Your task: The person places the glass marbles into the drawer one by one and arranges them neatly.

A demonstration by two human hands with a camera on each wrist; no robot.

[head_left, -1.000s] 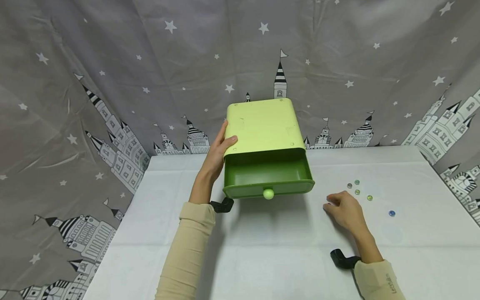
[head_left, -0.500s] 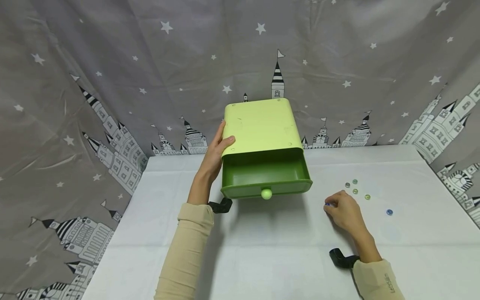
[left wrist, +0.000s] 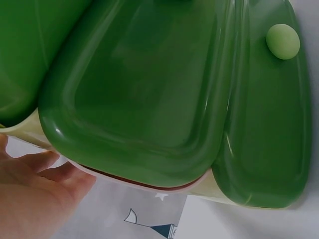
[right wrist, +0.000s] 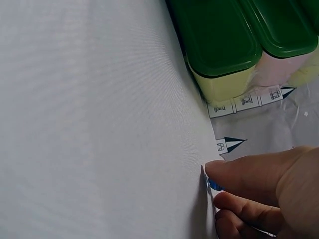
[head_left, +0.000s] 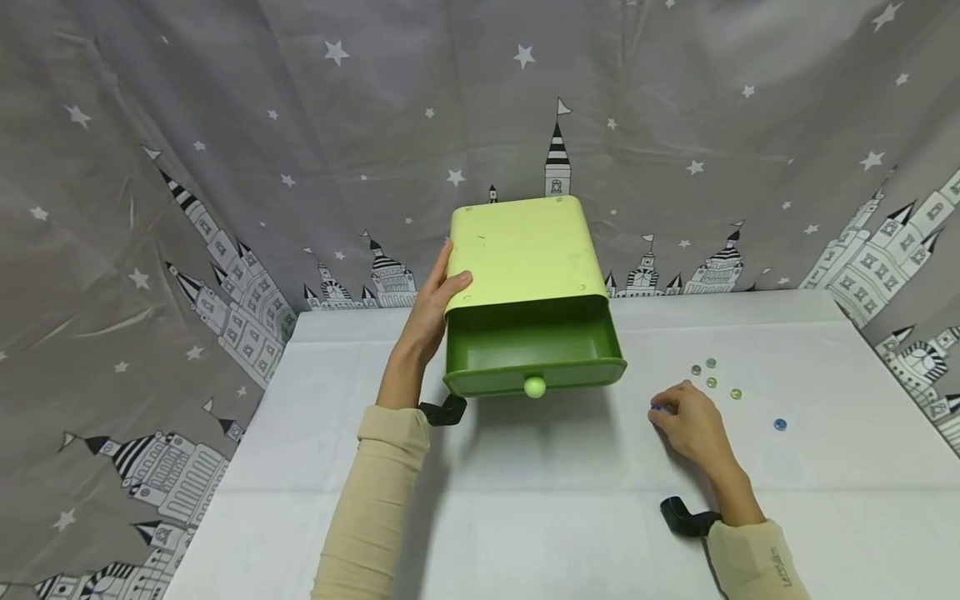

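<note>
A drawer cabinet (head_left: 525, 250) with a yellow-green top stands at the back of the table, its green top drawer (head_left: 532, 342) pulled out. My left hand (head_left: 431, 312) rests against the cabinet's left side, the thumb near the top edge. In the left wrist view that hand (left wrist: 40, 194) touches the casing beside the green drawer fronts (left wrist: 149, 89). To the right of the cabinet, my right hand (head_left: 693, 429) pinches a small blue glass gem (head_left: 660, 407) between thumb and fingers, low at the white cloth. The right wrist view shows the blue gem (right wrist: 215, 185) partly hidden by the fingertips.
Several clear and greenish gems (head_left: 712, 382) lie beyond my right hand, and another blue gem (head_left: 780, 424) lies to its right. A white cloth (head_left: 540, 492) covers the table. A grey curtain (head_left: 337, 125) with stars and castles hangs behind.
More of the blue gem shows between my right fingertips than a second ago. That hand has barely moved. My left hand and the cabinet look the same; the head view has shifted slightly.
</note>
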